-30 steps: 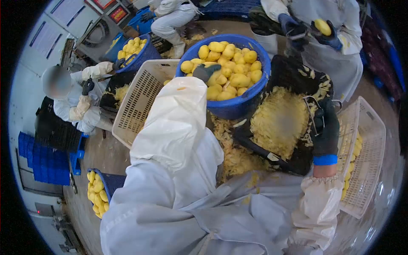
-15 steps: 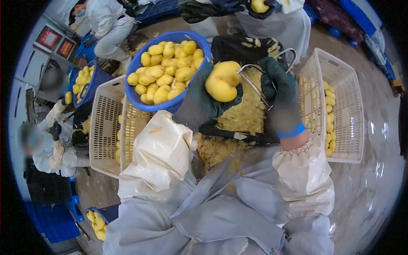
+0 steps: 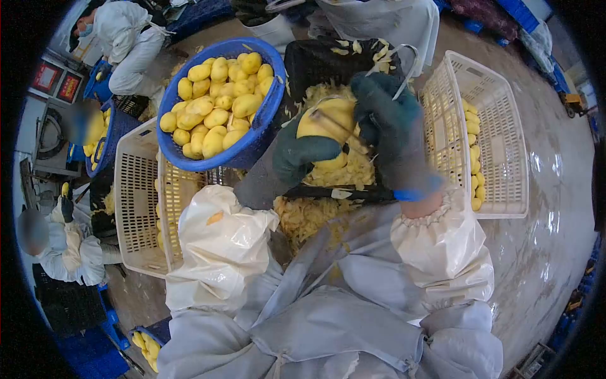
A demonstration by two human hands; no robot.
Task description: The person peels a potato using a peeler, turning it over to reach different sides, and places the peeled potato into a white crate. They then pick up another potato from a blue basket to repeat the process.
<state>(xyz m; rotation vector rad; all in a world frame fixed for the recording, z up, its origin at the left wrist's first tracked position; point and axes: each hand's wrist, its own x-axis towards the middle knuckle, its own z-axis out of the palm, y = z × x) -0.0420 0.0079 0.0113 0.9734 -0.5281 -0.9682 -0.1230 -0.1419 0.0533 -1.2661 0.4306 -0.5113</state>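
Observation:
My left hand (image 3: 297,155), in a dark green glove, grips a yellow potato (image 3: 326,124) in front of me. My right hand (image 3: 388,126), also gloved, holds a metal peeler (image 3: 334,123) with its blade against the potato. Both hands hover over a black crate (image 3: 315,60) heaped with yellow peelings (image 3: 309,215). White plastic sleeves and an apron cover my arms and lap.
A blue tub (image 3: 252,142) full of potatoes stands to the left of my hands. White slotted baskets sit at left (image 3: 136,189) and at right (image 3: 499,145), the right one holding potatoes. Other workers in white sit at the far left (image 3: 63,246) and top left (image 3: 123,38). The floor is wet.
My left hand took a potato from the blue tub and brought it in front of me. My right hand moved in and set the peeler on it. My view shifted right.

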